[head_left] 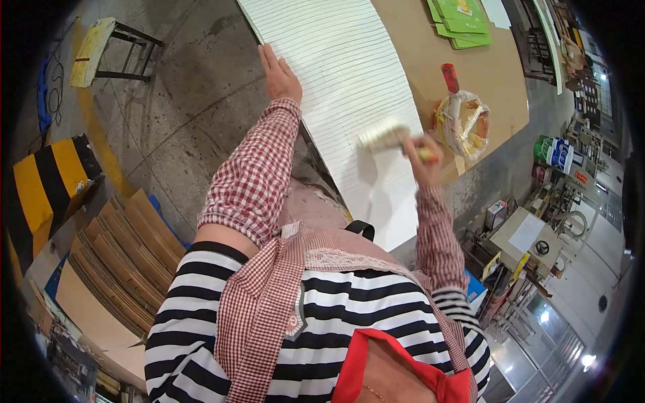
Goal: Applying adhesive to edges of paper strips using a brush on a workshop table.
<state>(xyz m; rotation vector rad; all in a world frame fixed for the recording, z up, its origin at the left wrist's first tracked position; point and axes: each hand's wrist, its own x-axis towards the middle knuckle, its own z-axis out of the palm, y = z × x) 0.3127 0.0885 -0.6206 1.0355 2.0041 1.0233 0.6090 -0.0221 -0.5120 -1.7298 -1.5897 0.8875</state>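
Note:
A wide brush (pixel 383 138) with pale bristles is gripped by its handle in my right hand (pixel 422 158). Its bristles are over the near part of a long fanned-out stack of white sheets (pixel 349 74); whether they touch it I cannot tell. The sheets overlap in narrow steps, and the nearest one shows a broad plain face. My left hand (pixel 281 75) lies along the stack's left edge with its fingers stretched out. To the right of the brush stands a tub lined with a plastic bag (pixel 463 124), smeared yellowish. A red handle (pixel 450 77) sticks up beside its far rim.
Brown board (pixel 497 94) covers the table under the tub, with green printed pieces (pixel 463 23) at its far end. On the left are a small stool (pixel 94 54), a black-and-yellow striped block (pixel 50 181) and stacked cardboard (pixel 121 262). Machinery (pixel 524 235) stands at right.

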